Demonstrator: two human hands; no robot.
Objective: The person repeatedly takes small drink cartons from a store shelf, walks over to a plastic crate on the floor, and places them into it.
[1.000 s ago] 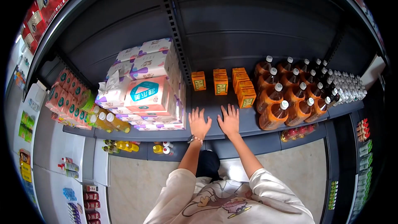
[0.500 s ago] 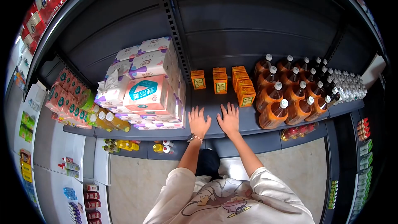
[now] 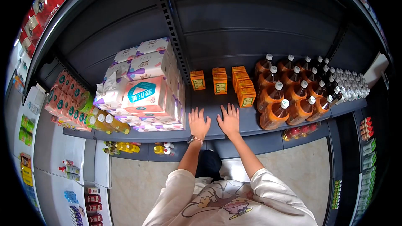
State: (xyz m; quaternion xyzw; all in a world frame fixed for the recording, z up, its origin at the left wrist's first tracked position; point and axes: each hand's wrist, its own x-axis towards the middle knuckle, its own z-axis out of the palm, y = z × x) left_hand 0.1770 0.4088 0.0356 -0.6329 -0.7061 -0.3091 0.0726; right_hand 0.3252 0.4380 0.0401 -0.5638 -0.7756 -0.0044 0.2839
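Both hands rest palm down at the front of a dark grey shelf, fingers spread and holding nothing. My left hand, with a bracelet at its wrist, lies just right of a tall stack of white and pink tissue packs. My right hand is a short way to its right, in front of the small orange boxes. Those boxes stand in three groups: a left one, a middle one and a longer right row. Large brown-orange drink bottles with white caps stand right of my right hand.
Dark bottles and small clear bottles fill the shelf's right end. Yellow bottles and pink packs stand at the left. Red boxes sit on an upper shelf. A lower shelf holds yellow bottles.
The view has shifted very slightly, so the shelf goods appear a little further left. Both hands stay flat on the shelf, and nothing has been picked up or moved.
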